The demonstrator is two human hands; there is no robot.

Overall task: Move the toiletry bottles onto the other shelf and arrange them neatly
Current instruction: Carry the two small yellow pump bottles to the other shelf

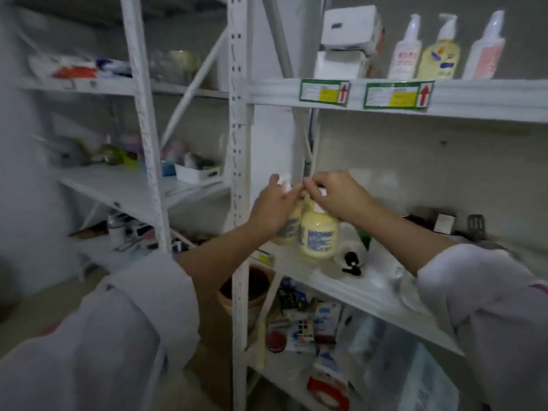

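Two yellow pump bottles stand side by side at the left end of the middle shelf (364, 289). My right hand (336, 197) pinches the white pump of the nearer yellow bottle (318, 235). My left hand (274, 203) is closed around the pump and neck of the other yellow bottle (289, 225), which it mostly hides. On the upper shelf (474, 96) stand three more pump bottles: a white one with red print (404, 51), a yellow one (441, 51) and a white one with an orange label (486, 51).
White boxes (348, 43) sit left of the upper bottles. A small black object (351, 264) and dark items (444, 223) lie on the middle shelf. A white upright post (238, 179) stands left of my hands. The lower shelf (314, 336) holds clutter; another rack (133, 185) stands to the left.
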